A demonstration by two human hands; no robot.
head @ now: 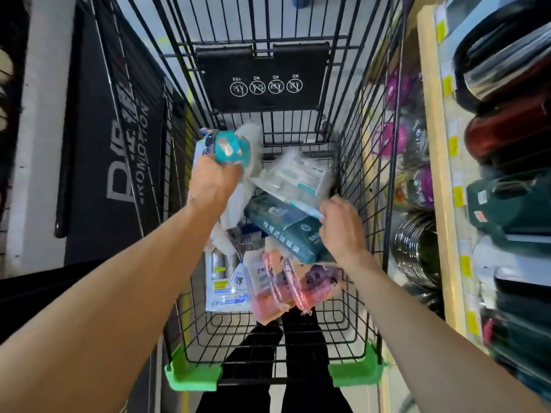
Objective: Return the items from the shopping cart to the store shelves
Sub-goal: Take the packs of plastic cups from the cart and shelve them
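I look down into a black wire shopping cart [351, 186] with green corner guards. My left hand [213, 181] grips a clear packet with a teal label [229, 147], lifted above the load. My right hand [343, 228] holds the edge of a dark green pack with white Chinese lettering [277, 225]; a clear pack with a white label [298, 177] rests on top of it. Lower in the basket lie pink and purple bagged items [295, 281] and a white and blue pack [229, 287].
Store shelves [441, 162] stand close on the right, with yellow price tags, stacked metal bowls [417, 248], purple items and dark cases. A black promotion banner [119, 144] leans on the left. The cart's black child-seat flap [262, 81] is at the far end.
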